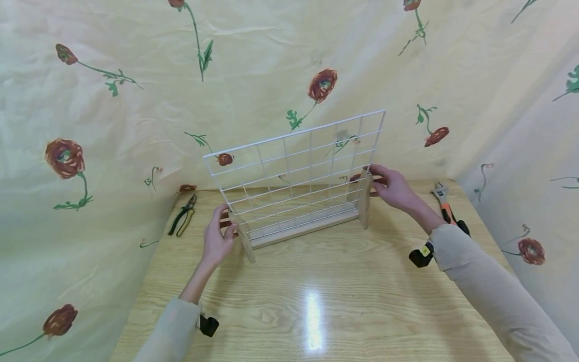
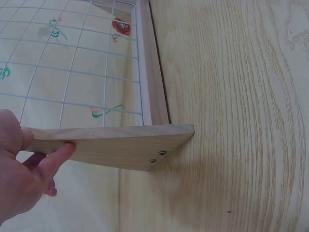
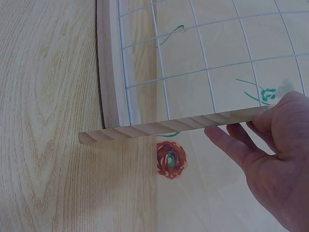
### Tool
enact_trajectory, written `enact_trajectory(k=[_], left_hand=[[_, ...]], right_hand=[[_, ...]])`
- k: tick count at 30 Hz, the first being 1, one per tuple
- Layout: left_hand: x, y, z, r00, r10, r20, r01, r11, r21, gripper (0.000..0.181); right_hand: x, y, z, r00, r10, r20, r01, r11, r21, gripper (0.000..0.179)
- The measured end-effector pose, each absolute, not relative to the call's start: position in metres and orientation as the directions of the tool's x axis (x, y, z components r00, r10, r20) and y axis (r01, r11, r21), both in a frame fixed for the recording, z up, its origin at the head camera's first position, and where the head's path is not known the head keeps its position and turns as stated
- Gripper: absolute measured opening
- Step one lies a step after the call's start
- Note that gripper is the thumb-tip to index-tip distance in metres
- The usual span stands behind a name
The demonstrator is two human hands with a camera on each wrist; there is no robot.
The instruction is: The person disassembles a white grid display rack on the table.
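Bracing both ends here, by the look of it: my left hand point(image 1: 218, 241) pinches the left wooden panel point(image 2: 120, 147) between thumb and fingers, and my right hand point(image 1: 395, 190) grips the right wooden panel point(image 1: 364, 201), probably to hold everything steady. Between my fingers spans the white wire grid point(image 1: 294, 134), running down to the wooden bar point(image 1: 307, 230) low over the table point(image 1: 271, 281). Pliers point(image 1: 190, 205) lie beyond my left fingers, an adjustable wrench point(image 1: 445, 208) right of my right ones, presumably parked clear. Behind hangs flowered cloth point(image 1: 267, 65).
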State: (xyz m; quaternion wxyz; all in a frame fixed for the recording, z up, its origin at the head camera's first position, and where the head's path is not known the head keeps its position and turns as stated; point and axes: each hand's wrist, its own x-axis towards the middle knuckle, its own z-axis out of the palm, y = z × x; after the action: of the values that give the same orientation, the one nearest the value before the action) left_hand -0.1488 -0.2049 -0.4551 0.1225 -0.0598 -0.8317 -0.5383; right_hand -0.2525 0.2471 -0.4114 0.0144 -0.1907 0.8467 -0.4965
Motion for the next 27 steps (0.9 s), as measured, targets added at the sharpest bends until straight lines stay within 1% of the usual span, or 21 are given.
enact_trajectory(k=[5,10,17,27], left_hand=[[-0.147,-0.204,-0.455,-0.958,-0.038,0.283,0.241,0.427,0.872,0.052],[-0.145,-0.205,-0.454,-0.962,-0.047,0.267,0.225,0.416,0.881,0.052],[-0.142,-0.207,-0.451,-0.967,-0.060,0.247,0.201,0.415,0.887,0.054],[-0.137,-0.208,-0.451,-0.966,-0.077,0.245,0.190,0.428,0.884,0.052]], right_hand=[[-0.247,0.244,-0.404,-0.927,-0.344,0.150,-0.300,0.439,-0.847,0.045],[-0.256,0.248,-0.417,-0.926,-0.346,0.148,-0.301,0.444,-0.844,0.046],[-0.257,0.247,-0.418,-0.925,-0.356,0.131,-0.286,0.431,-0.856,0.048],[-0.258,0.244,-0.419,-0.923,-0.355,0.152,-0.309,0.445,-0.840,0.046]])
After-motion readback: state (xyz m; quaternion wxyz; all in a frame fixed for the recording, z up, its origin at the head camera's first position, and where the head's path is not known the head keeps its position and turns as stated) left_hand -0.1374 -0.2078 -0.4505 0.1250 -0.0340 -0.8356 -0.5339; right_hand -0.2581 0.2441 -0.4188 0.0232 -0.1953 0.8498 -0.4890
